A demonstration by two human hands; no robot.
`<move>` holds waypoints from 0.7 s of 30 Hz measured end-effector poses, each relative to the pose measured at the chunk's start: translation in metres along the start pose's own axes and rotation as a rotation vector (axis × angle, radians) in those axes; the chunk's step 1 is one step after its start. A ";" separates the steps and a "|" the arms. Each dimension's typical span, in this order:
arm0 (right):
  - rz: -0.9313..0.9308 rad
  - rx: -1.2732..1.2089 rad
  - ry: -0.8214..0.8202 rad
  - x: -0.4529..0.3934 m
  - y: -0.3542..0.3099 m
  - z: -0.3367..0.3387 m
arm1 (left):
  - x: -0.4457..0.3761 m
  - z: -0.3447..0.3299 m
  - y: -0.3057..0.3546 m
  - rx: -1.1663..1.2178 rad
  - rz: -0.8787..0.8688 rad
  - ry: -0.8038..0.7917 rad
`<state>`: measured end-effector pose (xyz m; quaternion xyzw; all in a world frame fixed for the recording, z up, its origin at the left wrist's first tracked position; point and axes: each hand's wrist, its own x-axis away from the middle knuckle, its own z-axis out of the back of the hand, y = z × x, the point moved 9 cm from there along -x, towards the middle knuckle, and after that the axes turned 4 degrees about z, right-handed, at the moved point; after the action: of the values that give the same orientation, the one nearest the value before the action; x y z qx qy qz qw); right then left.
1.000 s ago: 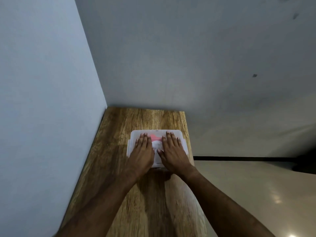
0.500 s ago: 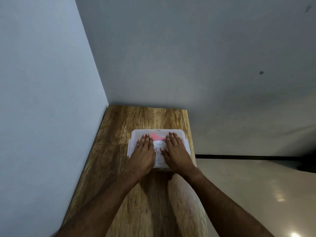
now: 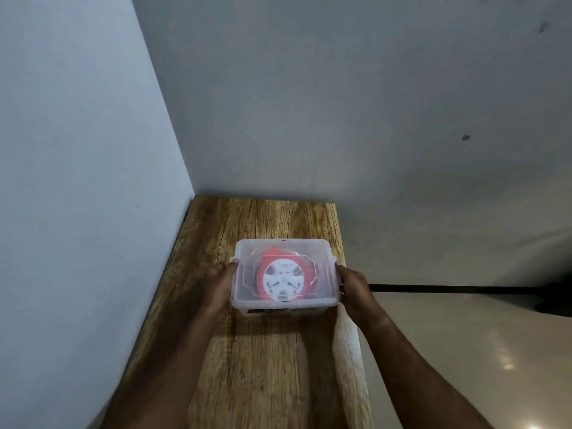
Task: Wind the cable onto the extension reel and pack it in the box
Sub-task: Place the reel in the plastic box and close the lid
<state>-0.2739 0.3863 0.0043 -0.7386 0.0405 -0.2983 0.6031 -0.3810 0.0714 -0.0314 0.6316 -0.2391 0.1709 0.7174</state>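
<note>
A clear plastic box [image 3: 325,252] with its lid on stands on the wooden table [image 3: 263,366]. Through the lid shows the red extension reel [image 3: 283,281] with its white round face; the cable on it cannot be made out. My left hand [image 3: 218,286] grips the box's left side, thumb at the lid's edge. On the opposite side my right hand [image 3: 356,286] grips the box, its fingers partly hidden behind the wall of the box.
The table is narrow and set into a corner: a pale wall [image 3: 93,181] runs along its left edge and another wall [image 3: 340,103] stands behind it. The box sits close to the table's right edge [image 3: 351,335], beyond which lies a glossy floor [image 3: 464,351].
Both hands have lifted off the lid, where they lay flat, and moved out to the box's left and right sides. The reel under the lid is now uncovered.
</note>
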 end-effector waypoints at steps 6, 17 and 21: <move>-0.116 -0.092 -0.009 -0.003 0.003 0.001 | 0.054 -0.003 0.058 -0.480 -0.191 0.224; 0.004 0.044 0.170 -0.009 -0.015 0.012 | 0.057 -0.106 0.062 -1.417 -0.684 -0.007; 0.166 0.378 0.218 0.000 -0.036 0.001 | 0.055 -0.106 0.057 -1.466 -0.681 -0.024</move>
<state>-0.2843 0.3967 0.0373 -0.5702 0.1096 -0.3279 0.7452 -0.3536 0.1815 0.0370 0.0404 -0.0926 -0.2640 0.9592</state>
